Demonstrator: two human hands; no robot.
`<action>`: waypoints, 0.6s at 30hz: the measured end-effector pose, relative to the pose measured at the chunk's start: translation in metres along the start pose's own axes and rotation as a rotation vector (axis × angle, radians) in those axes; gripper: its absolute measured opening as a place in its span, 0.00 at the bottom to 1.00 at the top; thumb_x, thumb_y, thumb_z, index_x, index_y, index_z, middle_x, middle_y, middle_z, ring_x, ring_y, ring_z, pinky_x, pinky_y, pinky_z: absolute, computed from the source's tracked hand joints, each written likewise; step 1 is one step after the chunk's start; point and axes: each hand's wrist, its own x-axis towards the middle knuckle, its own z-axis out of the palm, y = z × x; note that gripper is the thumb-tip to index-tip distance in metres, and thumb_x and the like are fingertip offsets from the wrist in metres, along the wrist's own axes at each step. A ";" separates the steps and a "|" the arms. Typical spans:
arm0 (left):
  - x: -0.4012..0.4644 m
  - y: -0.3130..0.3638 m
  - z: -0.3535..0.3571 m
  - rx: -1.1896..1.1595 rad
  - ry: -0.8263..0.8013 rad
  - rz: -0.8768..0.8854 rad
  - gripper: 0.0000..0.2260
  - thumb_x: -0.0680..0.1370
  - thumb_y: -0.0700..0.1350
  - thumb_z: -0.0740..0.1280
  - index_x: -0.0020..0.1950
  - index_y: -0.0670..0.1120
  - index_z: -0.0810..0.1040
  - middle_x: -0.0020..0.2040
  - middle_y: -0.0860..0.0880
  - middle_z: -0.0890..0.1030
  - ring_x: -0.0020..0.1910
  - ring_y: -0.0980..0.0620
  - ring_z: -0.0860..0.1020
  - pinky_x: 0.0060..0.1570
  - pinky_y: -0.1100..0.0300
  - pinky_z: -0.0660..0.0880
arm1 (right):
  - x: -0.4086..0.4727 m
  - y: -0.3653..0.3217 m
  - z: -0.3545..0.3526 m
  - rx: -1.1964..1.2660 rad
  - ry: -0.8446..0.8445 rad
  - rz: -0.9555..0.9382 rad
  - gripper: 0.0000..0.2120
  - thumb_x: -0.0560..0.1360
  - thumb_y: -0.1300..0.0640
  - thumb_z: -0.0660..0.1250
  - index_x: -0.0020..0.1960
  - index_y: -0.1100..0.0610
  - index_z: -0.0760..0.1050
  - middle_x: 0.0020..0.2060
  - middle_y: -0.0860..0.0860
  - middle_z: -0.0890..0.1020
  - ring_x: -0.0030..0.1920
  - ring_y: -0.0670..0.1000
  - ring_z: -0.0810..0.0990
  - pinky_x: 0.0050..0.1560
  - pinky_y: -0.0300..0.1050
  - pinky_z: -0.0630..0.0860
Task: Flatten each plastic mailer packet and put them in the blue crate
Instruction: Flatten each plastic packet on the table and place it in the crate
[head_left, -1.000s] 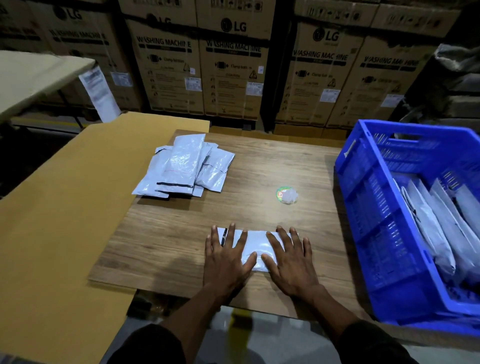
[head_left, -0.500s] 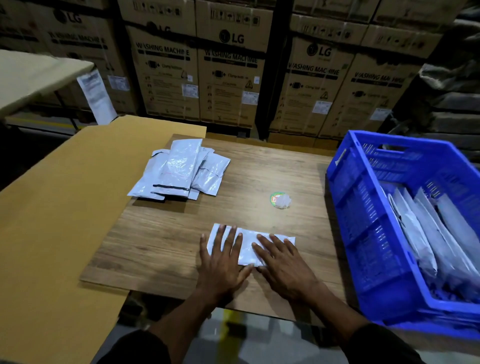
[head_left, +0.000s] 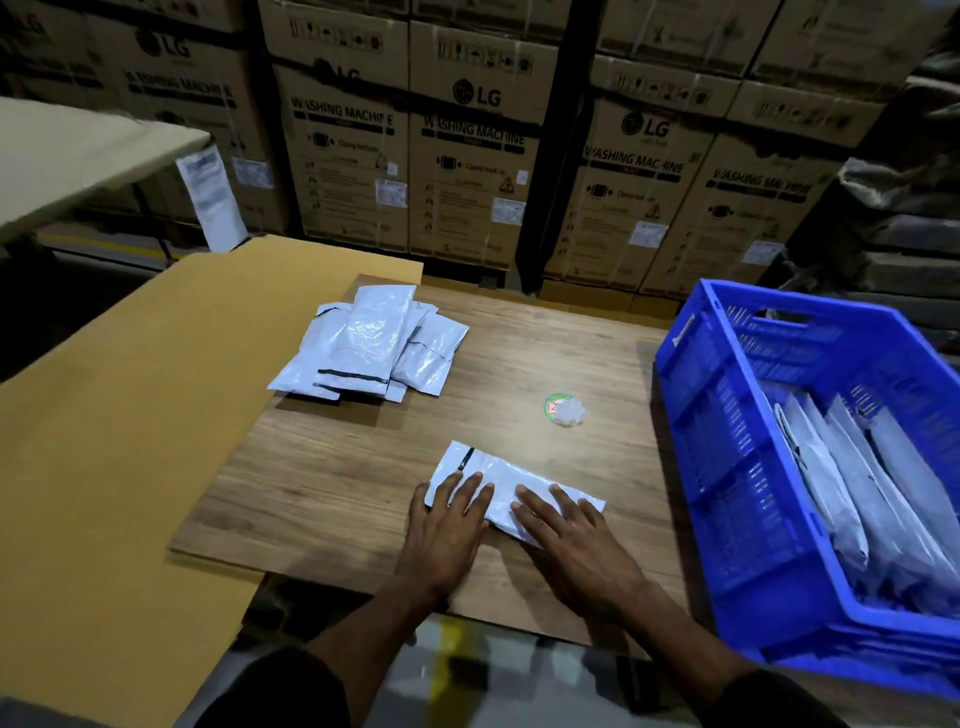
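Both hands slid a bit, left hand (head_left: 441, 530) and right hand (head_left: 574, 545) spread flat pressing the mailer (head_left: 511, 480); next it likely goes into the crate (head_left: 727, 467) right of them.

A wood-grain board (head_left: 363, 478) is laid over the work surface, with a big sheet of tan cardboard (head_left: 130, 441) tucked along its left edge. A small round sticker (head_left: 563, 409), half peeled and scuffed, is stuck near the board's middle. Stacks of LG washing machine boxes (head_left: 467, 156) are lined up along the back. A pale table (head_left: 78, 150) is seen at far left, with a printed paper slip (head_left: 210, 200) hanging off its edge.
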 end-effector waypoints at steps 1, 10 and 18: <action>0.000 0.000 -0.001 0.008 0.001 0.000 0.21 0.79 0.55 0.57 0.71 0.51 0.70 0.71 0.49 0.75 0.69 0.44 0.73 0.61 0.36 0.72 | 0.001 -0.001 -0.001 -0.004 0.016 -0.005 0.28 0.80 0.47 0.55 0.79 0.46 0.53 0.80 0.45 0.53 0.75 0.62 0.63 0.67 0.64 0.68; -0.004 -0.014 -0.005 0.051 0.100 0.027 0.20 0.78 0.46 0.57 0.69 0.54 0.74 0.72 0.49 0.75 0.72 0.44 0.71 0.65 0.30 0.62 | -0.005 -0.019 -0.002 -0.152 0.364 -0.311 0.27 0.80 0.54 0.58 0.79 0.46 0.60 0.78 0.42 0.60 0.76 0.65 0.61 0.68 0.74 0.61; -0.006 -0.010 -0.027 0.063 0.167 -0.032 0.23 0.77 0.43 0.56 0.72 0.53 0.71 0.79 0.44 0.65 0.78 0.39 0.61 0.70 0.29 0.56 | -0.004 -0.016 -0.013 -0.023 0.528 -0.342 0.08 0.80 0.56 0.64 0.54 0.48 0.80 0.64 0.44 0.79 0.71 0.60 0.71 0.60 0.57 0.74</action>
